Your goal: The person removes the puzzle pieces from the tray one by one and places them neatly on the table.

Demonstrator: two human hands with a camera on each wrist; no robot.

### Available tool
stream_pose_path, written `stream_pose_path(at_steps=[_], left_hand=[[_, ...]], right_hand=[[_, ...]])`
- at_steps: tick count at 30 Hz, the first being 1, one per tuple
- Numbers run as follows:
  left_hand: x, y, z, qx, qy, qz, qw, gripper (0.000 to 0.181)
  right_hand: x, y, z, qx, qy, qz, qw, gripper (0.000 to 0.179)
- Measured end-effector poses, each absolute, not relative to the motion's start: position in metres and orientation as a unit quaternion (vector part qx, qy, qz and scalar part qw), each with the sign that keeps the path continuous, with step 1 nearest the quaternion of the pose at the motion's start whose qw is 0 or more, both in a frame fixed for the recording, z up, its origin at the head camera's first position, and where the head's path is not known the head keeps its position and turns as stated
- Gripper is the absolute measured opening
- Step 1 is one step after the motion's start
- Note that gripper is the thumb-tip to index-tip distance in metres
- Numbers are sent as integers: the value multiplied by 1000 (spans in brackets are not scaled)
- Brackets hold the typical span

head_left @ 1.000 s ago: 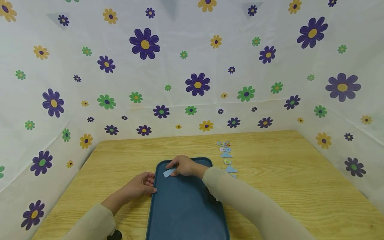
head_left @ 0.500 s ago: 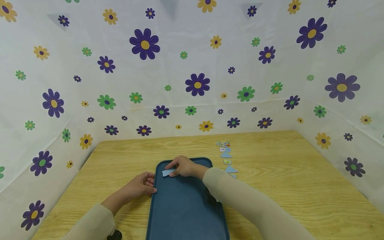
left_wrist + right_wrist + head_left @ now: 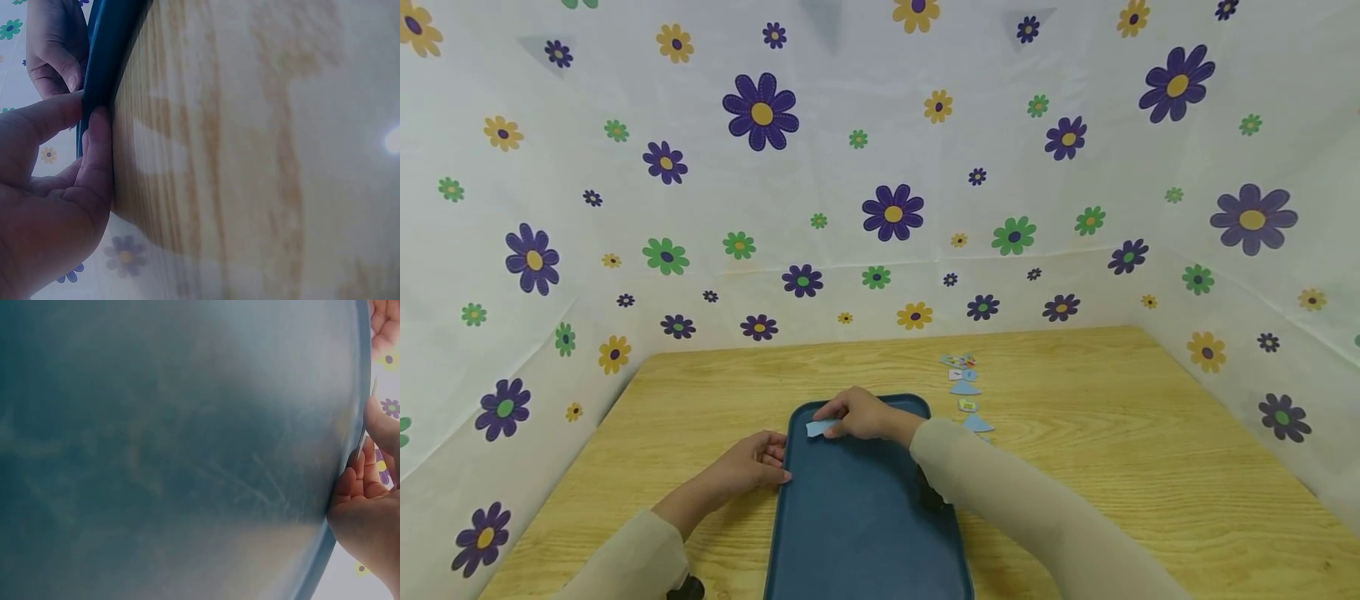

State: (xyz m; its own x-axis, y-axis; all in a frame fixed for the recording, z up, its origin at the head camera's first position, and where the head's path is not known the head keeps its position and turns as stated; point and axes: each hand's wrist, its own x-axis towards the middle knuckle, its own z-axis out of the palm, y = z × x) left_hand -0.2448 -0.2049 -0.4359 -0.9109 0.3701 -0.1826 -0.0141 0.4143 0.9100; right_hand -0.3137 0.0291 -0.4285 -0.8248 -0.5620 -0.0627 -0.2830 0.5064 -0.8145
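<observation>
In the head view a dark blue tray (image 3: pixel 865 517) lies on the wooden table. My right hand (image 3: pixel 861 414) is over its far left corner, pinching a small flat light-blue piece (image 3: pixel 815 428) between thumb and fingers. Seen from the right wrist, that piece (image 3: pixel 362 439) is a thin edge between the thumb and the curled fingers, close over the tray. My left hand (image 3: pixel 752 463) grips the tray's left side; in the left wrist view the thumb is at the tray rim (image 3: pixel 103 59) and the fingers bend against its outer side.
Right of the tray, several small flat pieces lie in a column: light-blue triangles (image 3: pixel 977 423), a yellow-green printed piece (image 3: pixel 967 406) and colourful ones (image 3: pixel 958 361) at the far end. A white flower-printed sheet (image 3: pixel 842 300) walls the table (image 3: pixel 1097 417) at the back and sides.
The light-blue piece has turned slightly in my right hand, now lying more level across the tray's corner. My left hand has stayed at the tray's edge.
</observation>
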Motion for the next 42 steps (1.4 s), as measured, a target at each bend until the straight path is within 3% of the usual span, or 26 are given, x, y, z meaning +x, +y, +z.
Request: stream_pose_path(at_steps=[8,42], left_hand=[[-244,-205,-435,119,805,547,197,63],[-247,-206,-439,110,818,535,180,60]], right_hand=[[-314,34,-427,-236,853,-439,156,26],[-281,73,-400,-274,839,-442,161,29]])
